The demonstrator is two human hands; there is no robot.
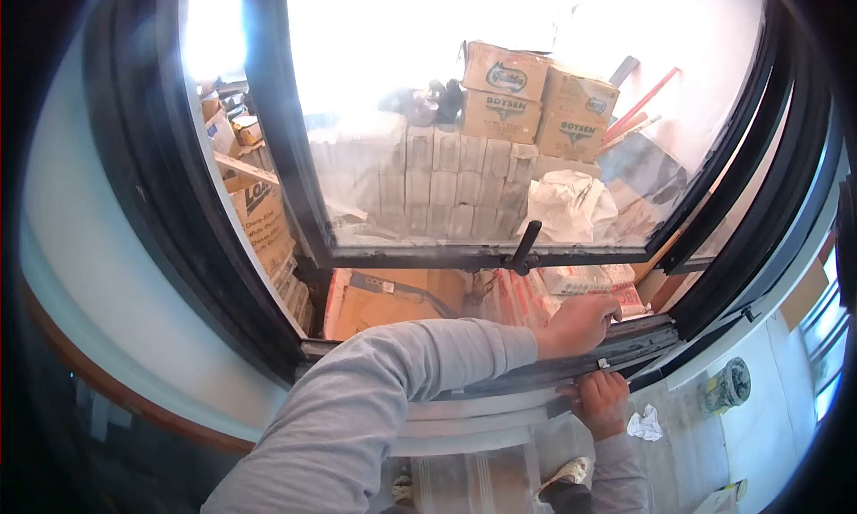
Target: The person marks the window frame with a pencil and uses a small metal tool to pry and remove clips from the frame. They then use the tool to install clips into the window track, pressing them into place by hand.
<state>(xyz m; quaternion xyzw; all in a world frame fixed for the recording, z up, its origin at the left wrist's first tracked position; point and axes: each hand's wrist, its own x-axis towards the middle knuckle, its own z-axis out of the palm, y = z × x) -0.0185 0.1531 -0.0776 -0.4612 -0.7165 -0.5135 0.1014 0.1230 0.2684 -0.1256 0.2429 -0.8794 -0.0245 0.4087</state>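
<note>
My left hand (578, 327) reaches over the bottom rail of the black window frame (544, 368), its fingers curled and pressed together near the rail's right part. What they hold, if anything, is too small to make out. Just below, my right hand (603, 403) is at the near side of the rail with its fingers bent together; anything in it is hidden. A small pale metal piece (603, 364) sits on the rail right above my right fingers. The glazed sash (428, 257) stands tilted outward beyond my hands, with a black handle (528, 243) upright on its lower edge.
Behind the glass are stacked blocks (437, 175), cardboard boxes (504, 90) and crumpled paper (571, 206). Sacks (513, 295) lie below the sash. More cartons (259, 215) stand at left. On the floor at right are a stained bucket (728, 385) and a crumpled white scrap (644, 423).
</note>
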